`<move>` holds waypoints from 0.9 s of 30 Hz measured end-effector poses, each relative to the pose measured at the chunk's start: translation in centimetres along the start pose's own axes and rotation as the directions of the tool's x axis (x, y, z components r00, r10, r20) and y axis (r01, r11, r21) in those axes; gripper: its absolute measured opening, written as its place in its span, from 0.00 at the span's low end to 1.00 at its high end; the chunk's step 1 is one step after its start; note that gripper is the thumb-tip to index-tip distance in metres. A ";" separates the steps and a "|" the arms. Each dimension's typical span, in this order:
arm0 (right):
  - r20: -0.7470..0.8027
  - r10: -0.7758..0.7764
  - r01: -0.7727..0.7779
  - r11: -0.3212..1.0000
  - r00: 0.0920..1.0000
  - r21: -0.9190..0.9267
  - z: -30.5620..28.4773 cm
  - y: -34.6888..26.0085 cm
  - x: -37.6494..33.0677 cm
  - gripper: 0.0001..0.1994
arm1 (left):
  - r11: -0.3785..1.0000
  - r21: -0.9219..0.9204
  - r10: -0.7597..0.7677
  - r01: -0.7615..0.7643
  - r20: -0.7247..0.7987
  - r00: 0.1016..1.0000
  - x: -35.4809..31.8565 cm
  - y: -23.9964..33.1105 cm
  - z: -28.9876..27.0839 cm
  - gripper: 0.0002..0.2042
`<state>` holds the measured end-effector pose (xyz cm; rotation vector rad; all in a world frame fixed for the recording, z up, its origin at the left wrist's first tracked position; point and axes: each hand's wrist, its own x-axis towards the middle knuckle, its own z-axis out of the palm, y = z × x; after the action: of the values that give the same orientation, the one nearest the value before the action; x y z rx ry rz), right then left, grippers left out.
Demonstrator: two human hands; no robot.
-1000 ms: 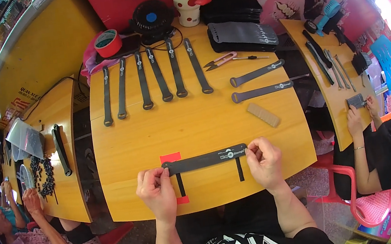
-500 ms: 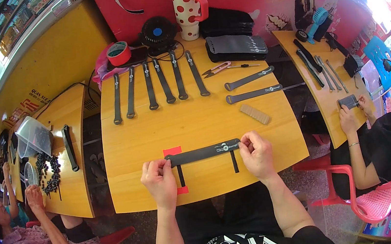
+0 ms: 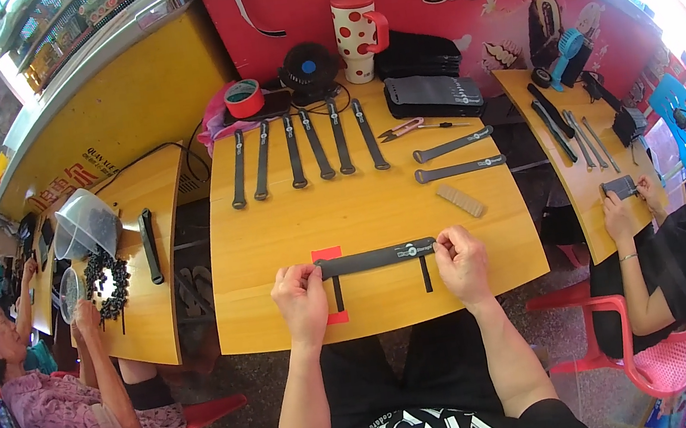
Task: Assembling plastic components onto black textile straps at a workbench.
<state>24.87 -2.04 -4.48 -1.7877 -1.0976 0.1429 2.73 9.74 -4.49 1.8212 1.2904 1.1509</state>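
Note:
A dark grey strap (image 3: 366, 260) with pale printing is stretched level between my hands near the table's front edge. My left hand (image 3: 301, 302) pinches its left end, and my right hand (image 3: 462, 266) pinches the right end. Beneath it, two narrow black strips (image 3: 426, 274) run down toward me on the wood. Red tape (image 3: 327, 253) shows above and below the left strip. Farther off, several similar straps (image 3: 294, 153) lie side by side, each with a looped end nearer me. Two more straps (image 3: 460, 170) rest crosswise at the right, above a tan ridged block (image 3: 460, 200).
Thread snips (image 3: 403, 129), a stack of grey straps (image 3: 433, 95), a spotted tumbler (image 3: 356, 39), a black fan (image 3: 308, 69) and a red tape roll (image 3: 244, 99) stand at the back. People work at side tables, left (image 3: 150, 326) and right (image 3: 596, 224); a plastic tub (image 3: 85, 226) lies left.
The whole view has shifted, so the table appears farther right and slightly higher. Both hands still pinch the strap's ends, with little change relative to the table.

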 end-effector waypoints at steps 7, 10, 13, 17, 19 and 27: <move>-0.048 0.041 -0.038 0.998 0.998 0.053 -0.7 -0.1 -0.6 0.04 | 0.976 0.143 0.150 -0.163 0.099 0.984 -0.8 1.4 -1.4 0.05; 0.090 -0.391 0.400 0.875 0.916 -0.271 0.1 -4.6 -2.5 0.13 | 0.828 0.366 0.353 -0.425 0.249 0.902 -1.7 3.8 -3.0 0.12; 0.379 -0.444 0.555 0.788 0.812 -0.267 3.0 -7.6 -4.5 0.23 | 0.720 0.393 0.393 -0.571 0.448 0.803 -2.1 4.1 -3.8 0.18; 0.436 -0.423 0.585 0.726 0.794 -0.361 4.5 -7.3 -5.0 0.26 | 0.698 0.449 0.274 -0.558 0.552 0.787 -1.9 2.6 -4.2 0.21; 0.446 -0.393 0.567 0.731 0.804 -0.379 3.4 -6.4 -4.7 0.27 | 0.689 0.468 0.259 -0.554 0.555 0.791 -1.7 1.7 -4.1 0.21; 0.386 -0.278 0.453 0.736 0.880 -0.503 -2.9 -2.6 -3.4 0.22 | 0.717 0.455 0.319 -0.527 0.458 0.830 -1.0 1.1 -4.4 0.15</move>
<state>22.86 -6.28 -2.23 -2.0694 -1.8467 -0.2137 -0.91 8.47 -1.92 2.7470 1.0822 0.6130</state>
